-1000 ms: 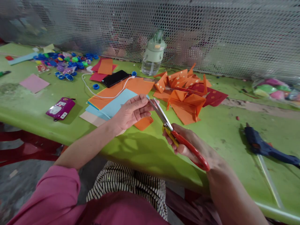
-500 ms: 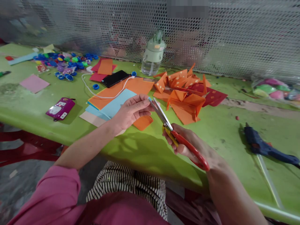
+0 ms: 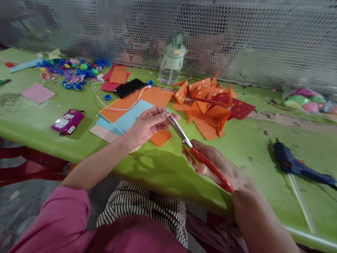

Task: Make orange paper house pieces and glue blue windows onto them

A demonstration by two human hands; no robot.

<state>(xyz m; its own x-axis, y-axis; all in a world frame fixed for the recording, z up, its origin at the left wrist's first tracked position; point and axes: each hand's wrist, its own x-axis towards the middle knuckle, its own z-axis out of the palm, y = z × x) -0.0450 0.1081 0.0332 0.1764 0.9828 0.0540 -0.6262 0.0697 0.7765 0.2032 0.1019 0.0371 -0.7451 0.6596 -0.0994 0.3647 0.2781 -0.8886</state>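
Gripping red-and-yellow-handled scissors (image 3: pixel 211 165) in the right hand (image 3: pixel 214 153), with the fingers wrapped around the handles and the blades only slightly parted. Pinching a tiny blue paper piece (image 3: pixel 169 110) between the fingers of the left hand (image 3: pixel 150 125), right at the blade tips. Working above a green desk (image 3: pixel 158 170), near loose blue sheets (image 3: pixel 131 114), a black smartphone (image 3: pixel 129 88) and a water bottle (image 3: pixel 172 61), with folded orange papers (image 3: pixel 210 114) just beyond the scissors and a glue gun (image 3: pixel 289 160) well to the right.
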